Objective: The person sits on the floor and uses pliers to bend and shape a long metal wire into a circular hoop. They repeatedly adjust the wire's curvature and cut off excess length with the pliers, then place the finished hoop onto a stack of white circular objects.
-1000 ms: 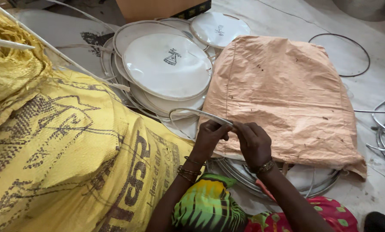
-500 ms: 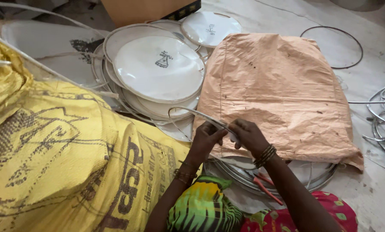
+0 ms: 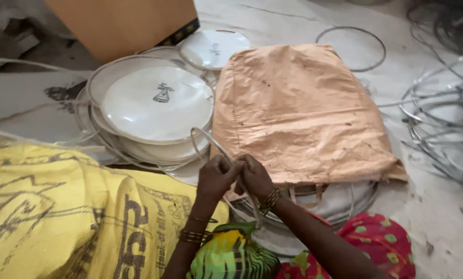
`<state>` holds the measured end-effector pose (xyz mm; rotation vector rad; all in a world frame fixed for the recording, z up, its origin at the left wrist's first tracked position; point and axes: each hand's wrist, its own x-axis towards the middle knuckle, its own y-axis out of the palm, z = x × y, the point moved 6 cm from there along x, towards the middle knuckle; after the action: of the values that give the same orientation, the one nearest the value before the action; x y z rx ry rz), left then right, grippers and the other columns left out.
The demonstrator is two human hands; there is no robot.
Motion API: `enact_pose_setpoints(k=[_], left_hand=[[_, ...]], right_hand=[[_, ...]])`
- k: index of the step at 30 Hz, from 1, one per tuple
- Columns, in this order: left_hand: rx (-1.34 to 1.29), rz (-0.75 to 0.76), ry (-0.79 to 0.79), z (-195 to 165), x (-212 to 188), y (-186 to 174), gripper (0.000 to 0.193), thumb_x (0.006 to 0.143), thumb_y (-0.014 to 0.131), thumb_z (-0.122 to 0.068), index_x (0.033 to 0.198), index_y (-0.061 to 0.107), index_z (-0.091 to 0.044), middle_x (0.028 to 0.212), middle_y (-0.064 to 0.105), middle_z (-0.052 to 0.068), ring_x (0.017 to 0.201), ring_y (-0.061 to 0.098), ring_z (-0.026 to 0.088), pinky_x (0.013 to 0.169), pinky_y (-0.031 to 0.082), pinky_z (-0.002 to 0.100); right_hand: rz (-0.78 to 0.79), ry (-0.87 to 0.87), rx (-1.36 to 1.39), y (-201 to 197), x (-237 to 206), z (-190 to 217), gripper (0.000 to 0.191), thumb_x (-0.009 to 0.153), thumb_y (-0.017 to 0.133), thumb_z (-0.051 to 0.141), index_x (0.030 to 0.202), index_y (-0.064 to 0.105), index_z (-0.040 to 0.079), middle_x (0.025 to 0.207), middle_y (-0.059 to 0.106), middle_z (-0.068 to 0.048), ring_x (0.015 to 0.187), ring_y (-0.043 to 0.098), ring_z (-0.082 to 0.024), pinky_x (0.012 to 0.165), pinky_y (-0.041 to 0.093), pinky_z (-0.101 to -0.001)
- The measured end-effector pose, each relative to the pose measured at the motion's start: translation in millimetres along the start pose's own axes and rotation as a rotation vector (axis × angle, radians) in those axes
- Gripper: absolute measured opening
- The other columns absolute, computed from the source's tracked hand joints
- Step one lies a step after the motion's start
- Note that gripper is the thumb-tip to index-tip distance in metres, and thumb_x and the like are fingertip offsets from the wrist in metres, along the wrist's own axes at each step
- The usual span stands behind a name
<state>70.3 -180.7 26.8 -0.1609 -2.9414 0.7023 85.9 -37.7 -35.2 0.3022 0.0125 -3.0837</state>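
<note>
At lower centre of the frame, the left hand [image 3: 217, 178] and right hand [image 3: 256, 177] meet, fingers of both pinched closed on a thin metal ring [image 3: 205, 143]. The ring loops up-left from the hands over the white discs [image 3: 156, 103] and curves down below them, its long axis running upper left to lower right. An orange sack [image 3: 298, 111] lies right, a yellow sack [image 3: 61, 217] lower left

a pale dusty floor [image 3: 293, 20] under soft daylight, a brown cardboard box [image 3: 120, 23] at the top.
</note>
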Motion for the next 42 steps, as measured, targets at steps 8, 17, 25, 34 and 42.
enact_pose_setpoints(k=[8, 17, 25, 34, 42], left_hand=[[-0.088, 0.288, -0.188, -23, -6, 17, 0.023, 0.093, 0.065, -0.026, 0.089, 0.064, -0.003, 0.071, 0.073, 0.01, 0.061, 0.072, 0.016, 0.056, 0.058, 0.031], [-0.652, 0.314, -0.287, -91, -32, 56, 0.021, 0.096, 0.05, -0.017, 0.11, 0.051, -0.001, 0.068, 0.058, 0.003, 0.055, 0.058, 0.014, 0.052, 0.056, 0.031], [-0.83, 0.081, -0.356, -142, -43, 27, 0.038, 0.107, 0.042, -0.027, 0.129, 0.056, 0.002, 0.058, 0.027, -0.008, 0.044, 0.024, 0.004, 0.035, 0.021, 0.022], [-0.974, -0.066, -0.242, -147, -52, -18, 0.039, 0.111, 0.039, -0.024, 0.137, 0.054, 0.0, 0.059, 0.028, -0.008, 0.045, 0.024, 0.002, 0.037, 0.02, 0.02], [-0.678, -0.069, -0.293, -108, -77, -22, 0.039, 0.106, 0.049, -0.023, 0.135, 0.066, -0.005, 0.057, 0.035, -0.01, 0.042, 0.026, 0.002, 0.037, 0.023, 0.023]], right_hand=[[0.101, -0.047, 0.093, -9, -37, 22, 0.036, 0.11, 0.046, 0.034, 0.106, 0.061, 0.001, 0.073, 0.06, -0.004, 0.058, 0.058, -0.01, 0.051, 0.051, -0.0273], [-0.236, -0.254, -0.132, -97, -47, 18, 0.017, 0.098, 0.058, 0.018, 0.106, 0.063, 0.005, 0.088, 0.063, -0.008, 0.072, 0.06, -0.017, 0.065, 0.053, -0.0328], [-0.675, -0.014, -0.107, -298, -72, -19, 0.022, 0.097, 0.052, 0.022, 0.101, 0.069, 0.01, 0.075, 0.062, -0.006, 0.061, 0.058, -0.019, 0.05, 0.049, -0.0353], [-1.011, 0.077, 0.125, -475, -173, -48, 0.026, 0.101, 0.05, 0.028, 0.096, 0.059, 0.005, 0.076, 0.063, -0.007, 0.052, 0.055, -0.013, 0.041, 0.043, -0.0299], [-0.918, -0.167, -0.874, -504, -163, 16, 0.033, 0.109, 0.067, 0.032, 0.112, 0.075, 0.0, 0.092, 0.072, -0.021, 0.079, 0.068, -0.033, 0.072, 0.052, -0.0446]])
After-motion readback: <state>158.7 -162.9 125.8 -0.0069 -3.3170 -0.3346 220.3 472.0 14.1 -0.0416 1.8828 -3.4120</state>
